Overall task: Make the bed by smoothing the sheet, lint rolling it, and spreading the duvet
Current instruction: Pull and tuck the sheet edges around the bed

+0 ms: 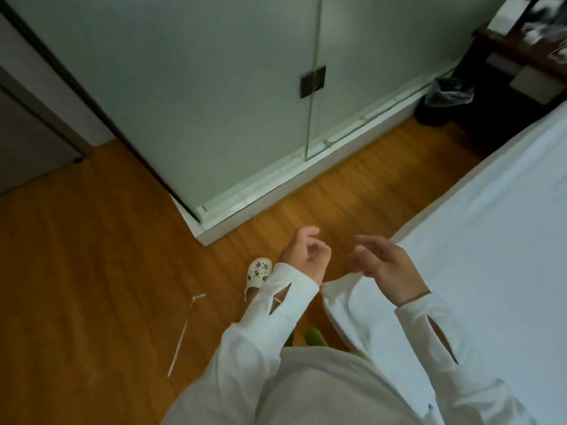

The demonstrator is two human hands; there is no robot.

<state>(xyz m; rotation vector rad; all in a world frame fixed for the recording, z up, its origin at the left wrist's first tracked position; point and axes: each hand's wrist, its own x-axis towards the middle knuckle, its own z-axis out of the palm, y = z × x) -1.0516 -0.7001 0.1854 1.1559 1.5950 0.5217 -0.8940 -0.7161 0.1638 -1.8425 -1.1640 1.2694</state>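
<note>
The bed's white sheet point(497, 228) fills the right side of the head view, lying fairly flat. Its near corner point(343, 305) hangs over the mattress edge just below my hands. My right hand point(383, 262) hovers over that corner with its fingers loosely spread, and the thumb is close to the fabric. My left hand point(303, 256) is held over the floor beside it, fingers loosely curled with nothing visible in them. No lint roller or duvet is in sight.
Pale green wardrobe doors point(214, 96) stand ahead, leaving a strip of wooden floor point(92, 271) between them and the bed. On the floor lie a white clog point(257, 274) and a thin white stick point(184, 332). A dark bin point(445, 99) and a dark bedside table point(515, 65) stand at the far right.
</note>
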